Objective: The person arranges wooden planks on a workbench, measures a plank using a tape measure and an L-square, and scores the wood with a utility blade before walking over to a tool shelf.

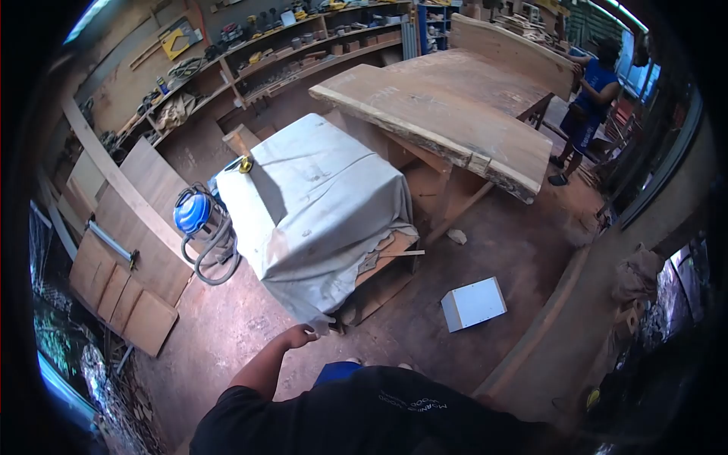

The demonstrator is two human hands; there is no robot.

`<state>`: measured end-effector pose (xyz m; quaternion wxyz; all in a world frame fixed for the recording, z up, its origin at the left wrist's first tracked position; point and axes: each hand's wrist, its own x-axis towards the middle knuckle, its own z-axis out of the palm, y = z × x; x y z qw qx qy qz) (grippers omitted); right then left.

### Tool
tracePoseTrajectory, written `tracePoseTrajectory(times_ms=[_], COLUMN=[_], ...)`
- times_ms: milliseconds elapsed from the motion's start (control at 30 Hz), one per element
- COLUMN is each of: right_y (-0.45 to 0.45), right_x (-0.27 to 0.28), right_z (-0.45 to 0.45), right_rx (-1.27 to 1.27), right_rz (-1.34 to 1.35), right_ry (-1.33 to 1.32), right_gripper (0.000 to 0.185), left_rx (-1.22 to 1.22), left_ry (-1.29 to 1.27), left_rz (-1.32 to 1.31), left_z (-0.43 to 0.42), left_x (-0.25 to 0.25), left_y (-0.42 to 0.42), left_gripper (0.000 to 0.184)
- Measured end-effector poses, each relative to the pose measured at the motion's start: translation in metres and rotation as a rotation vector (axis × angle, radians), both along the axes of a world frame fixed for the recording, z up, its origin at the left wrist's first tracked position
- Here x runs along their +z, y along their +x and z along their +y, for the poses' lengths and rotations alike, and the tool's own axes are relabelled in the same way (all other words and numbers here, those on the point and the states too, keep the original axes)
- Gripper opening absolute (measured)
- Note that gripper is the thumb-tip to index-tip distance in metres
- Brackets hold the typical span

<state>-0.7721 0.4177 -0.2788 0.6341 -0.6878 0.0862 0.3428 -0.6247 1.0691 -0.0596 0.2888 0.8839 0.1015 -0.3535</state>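
My left hand (302,334) reaches forward at the low front corner of a pale cloth sheet (334,201). Its fingers are curled and appear to pinch the hanging corner of the sheet, though the fingertips are small in view. The sheet drapes over a boxy wooden piece (396,254), whose bare edge shows at the right below the hem. A yellow-and-black tool (245,164), perhaps a tape measure, sits near the far left edge of the sheet. My right hand is out of sight, with my dark shirt filling the bottom of the view.
A blue-topped shop vacuum (194,212) with a hose stands left of the sheet. A white-topped box (474,305) lies on the floor at right. Behind is a large live-edge slab (440,121). Boards (125,296) lean at left. Another person (595,95) stands at far right.
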Motion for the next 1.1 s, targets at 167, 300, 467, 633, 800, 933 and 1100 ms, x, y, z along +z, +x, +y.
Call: tracePoseTrajectory(times_ms=[167,300,467,633,800,933,1100], right_y=[0.038,0.1,0.18,0.165,0.16,0.177,0.231], right_x=[-0.019,0.04,0.083,0.133,0.169,0.202,0.231], right_z=[0.072,0.149,0.314,0.52,0.676,0.75,0.855], right_rx=[0.098,-0.127,0.416,0.685,0.843,0.788,0.833], right_rz=[-0.295,-0.104,-0.454,-0.46,-0.54,-0.648,-0.66], right_ry=[-0.257,-0.778,-0.893,-0.804,-0.599,-0.497,-0.322], right_gripper=[0.052,0.05,0.055,0.058,0.061,0.06,0.058], left_rx=[0.039,0.226,0.704,0.649,0.649,0.652,0.714], left_ry=[-0.156,-0.252,-0.262,0.173,-0.041,-0.199,-0.346], left_rz=[-0.265,-0.318,-0.186,0.006,-0.025,-0.053,-0.109], left_z=[0.041,0.116,0.284,0.442,0.548,0.619,0.722], left_x=[0.026,0.021,-0.081,-0.16,-0.178,-0.186,-0.164], left_y=[-0.024,-0.094,-0.267,-0.406,-0.407,-0.375,-0.312], left_gripper=[0.063,0.055,0.044,0.034,0.034,0.033,0.033])
